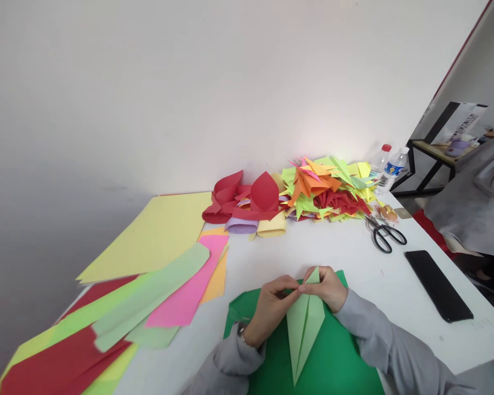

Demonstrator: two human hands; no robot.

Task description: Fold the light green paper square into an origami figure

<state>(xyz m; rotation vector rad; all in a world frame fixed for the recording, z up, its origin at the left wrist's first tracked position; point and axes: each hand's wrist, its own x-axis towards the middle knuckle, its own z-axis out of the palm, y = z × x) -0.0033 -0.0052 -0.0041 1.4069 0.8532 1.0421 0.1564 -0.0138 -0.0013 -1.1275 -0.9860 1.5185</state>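
A light green folded paper (307, 329), kite-shaped with a crease down its middle, is held over a dark green sheet (333, 359). My left hand (271, 307) pinches it at the upper left edge, thumb and forefinger closed. My right hand (327, 288) grips its top end, the fingers partly behind the paper. The two hands' fingertips meet near the upper part of the fold. The paper's long point hangs down toward me.
Coloured paper strips (156, 291) and yellow sheets (156, 225) lie left. Rolled paper shapes (263, 197) and a heap of folded papers (325, 189) stand by the wall. Scissors (385, 233), a black phone (438, 285) and bottles (391, 170) are right. A person in grey (473, 192) sits beyond.
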